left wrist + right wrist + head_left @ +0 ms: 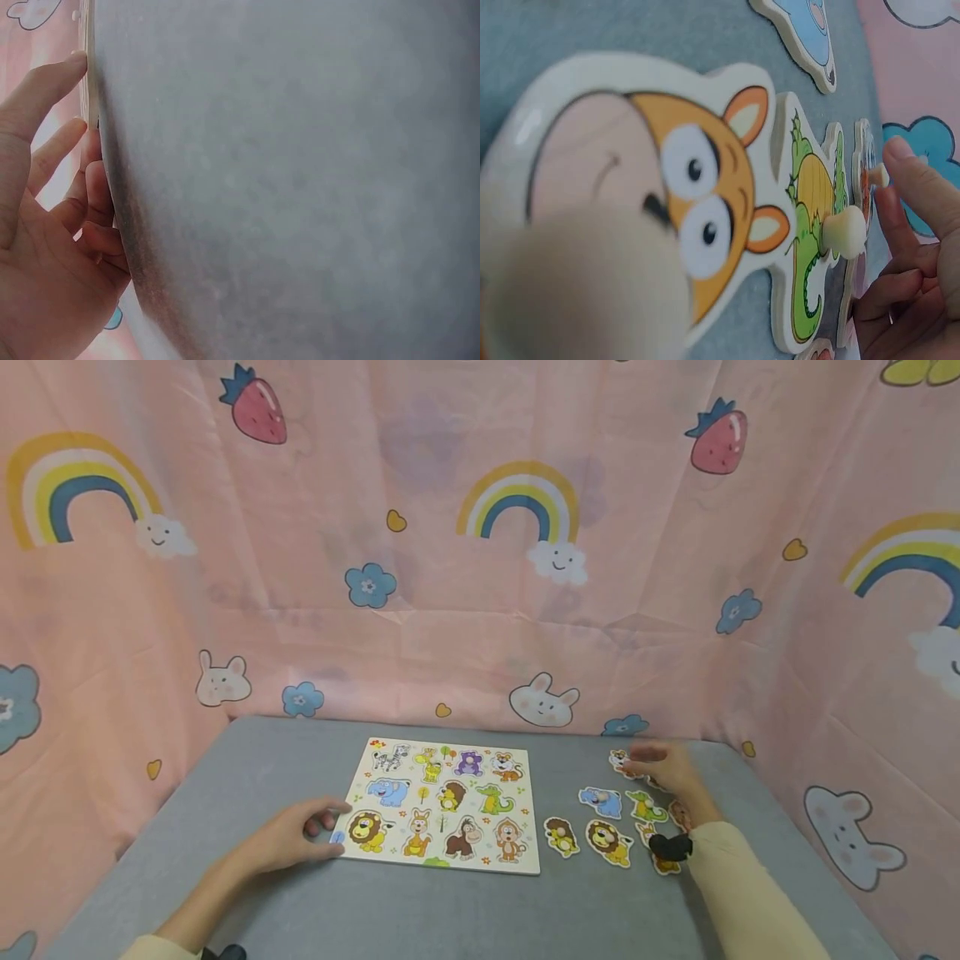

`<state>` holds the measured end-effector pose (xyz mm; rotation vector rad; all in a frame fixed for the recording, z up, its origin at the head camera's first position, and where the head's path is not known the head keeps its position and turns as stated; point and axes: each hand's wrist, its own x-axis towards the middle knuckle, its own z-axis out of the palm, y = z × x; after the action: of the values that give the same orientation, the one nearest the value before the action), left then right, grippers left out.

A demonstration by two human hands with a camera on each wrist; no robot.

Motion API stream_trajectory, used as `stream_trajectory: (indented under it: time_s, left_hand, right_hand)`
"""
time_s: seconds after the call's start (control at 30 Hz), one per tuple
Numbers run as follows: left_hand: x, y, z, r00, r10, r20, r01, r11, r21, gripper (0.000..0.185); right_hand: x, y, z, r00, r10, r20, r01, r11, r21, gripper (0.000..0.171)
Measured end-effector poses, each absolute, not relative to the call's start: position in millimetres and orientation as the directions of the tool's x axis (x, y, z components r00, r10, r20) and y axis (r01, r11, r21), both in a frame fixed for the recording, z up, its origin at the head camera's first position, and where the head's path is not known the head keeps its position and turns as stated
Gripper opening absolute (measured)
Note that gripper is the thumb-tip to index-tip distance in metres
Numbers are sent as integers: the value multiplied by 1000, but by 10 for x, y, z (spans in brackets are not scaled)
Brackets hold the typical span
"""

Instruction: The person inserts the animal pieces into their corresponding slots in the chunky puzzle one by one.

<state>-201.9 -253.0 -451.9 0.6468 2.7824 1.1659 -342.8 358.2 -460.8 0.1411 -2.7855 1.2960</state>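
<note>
Left hand [300,839] lies on the grey tabletop [262,760], fingers loosely curled against the left edge of the puzzle board [442,804], gripping nothing (left wrist view shows fingertips touching the board's rim). Board sits flat at centre. To its right, loose animal pieces lie on the tabletop: monkey piece [561,836], lion piece [608,842], elephant piece [601,801], crocodile piece [646,807]. Right hand [663,768] is at the far piece [619,761], fingers curled at its small peg [877,175]; whether the pinch has closed, I cannot tell.
</note>
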Motion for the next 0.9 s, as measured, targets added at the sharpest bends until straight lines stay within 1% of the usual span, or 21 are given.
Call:
stream_trajectory:
  time_s: [0.2, 0.4, 0.6, 0.8, 0.9]
  left_hand:
    - [-2019, -2521, -4506, -911, 400, 97, 349, 627, 696, 53]
    - [-2026, -2531, -4521, -910, 400, 105, 352, 614, 706, 53]
    - [-2031, -2535, -4528, -908, 405, 109, 358, 611, 706, 53]
    - [-2035, -2537, -4539, -908, 405, 111, 358, 609, 708, 53]
    - [-2034, -2541, -4540, -906, 408, 112, 360, 603, 712, 53]
  right_hand:
    - [-3425, 3534, -4578, -998, -46, 52, -69, 657, -750, 44]
    - [-3448, 3492, -4582, -999, -17, 36, -39, 635, -772, 33]
    - [-3446, 3483, -4597, -998, -24, 63, -64, 632, -772, 24]
    - [-3460, 3489, -4604, -997, -18, 70, -65, 655, -753, 23]
    - [-3472, 3488, -4606, -996, -40, 81, -87, 651, -754, 24]
